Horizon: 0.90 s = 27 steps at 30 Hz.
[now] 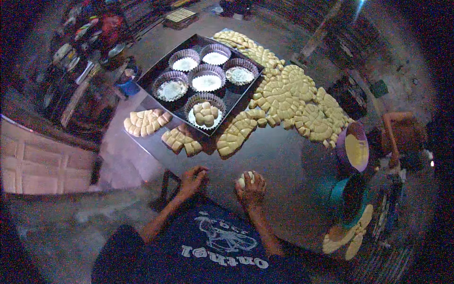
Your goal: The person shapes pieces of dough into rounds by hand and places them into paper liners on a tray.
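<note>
My right hand (251, 191) is cupped round pale dough (246, 178) on the metal tabletop (283, 170). My left hand (193, 182) is at the near table edge, fingers curled; whether anything is in them is unclear. Beyond my hands lie cut dough pieces in groups (145, 122), (233, 133), and a large spread of scored dough (288, 94). A dark square tray (150, 104) holds several fluted paper cups in round molds; the front cup (213, 125) has a cluster of dough balls (205, 113), the others show white bottoms.
A purple container (357, 149) with yellow contents and a teal container (350, 199) stand at the right, with flat pale pieces (343, 236) below. What looks like another person's arm (392, 135) is beyond. Piled clutter (94, 42) and a blue bucket (127, 85) are at back left.
</note>
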Tool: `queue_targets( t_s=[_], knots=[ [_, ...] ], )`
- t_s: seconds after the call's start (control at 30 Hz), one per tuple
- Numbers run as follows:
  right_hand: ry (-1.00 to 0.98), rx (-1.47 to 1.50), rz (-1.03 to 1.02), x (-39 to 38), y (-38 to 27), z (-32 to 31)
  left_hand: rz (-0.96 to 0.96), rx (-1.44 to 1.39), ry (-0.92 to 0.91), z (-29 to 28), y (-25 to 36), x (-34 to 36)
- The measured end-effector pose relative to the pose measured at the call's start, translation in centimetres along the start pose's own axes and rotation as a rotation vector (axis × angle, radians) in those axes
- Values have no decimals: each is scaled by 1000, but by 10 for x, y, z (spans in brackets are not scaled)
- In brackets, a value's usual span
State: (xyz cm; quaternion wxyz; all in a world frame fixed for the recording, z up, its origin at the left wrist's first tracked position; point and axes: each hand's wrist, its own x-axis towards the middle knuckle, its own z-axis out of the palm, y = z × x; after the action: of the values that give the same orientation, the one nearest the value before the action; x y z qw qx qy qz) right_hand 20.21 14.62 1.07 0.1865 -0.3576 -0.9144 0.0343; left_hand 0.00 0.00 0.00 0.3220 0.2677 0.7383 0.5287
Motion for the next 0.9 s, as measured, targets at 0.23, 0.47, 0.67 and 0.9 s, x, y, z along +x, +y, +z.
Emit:
queue_targets(
  t_s=[0.23,0.47,0.67,0.9],
  knots=[
    [-69,-78,-14,14,2,-1,-161,-308,243,-33,-17,0],
    [-169,150,45,35,12,-2,-100,-156,541,-102,-36,26],
    [-455,573,312,121,26,19,-53,-243,610,-154,-23,75],
    [-183,358,-45,362,-134,39,-8,-287,597,-194,-22,101]
  ],
)
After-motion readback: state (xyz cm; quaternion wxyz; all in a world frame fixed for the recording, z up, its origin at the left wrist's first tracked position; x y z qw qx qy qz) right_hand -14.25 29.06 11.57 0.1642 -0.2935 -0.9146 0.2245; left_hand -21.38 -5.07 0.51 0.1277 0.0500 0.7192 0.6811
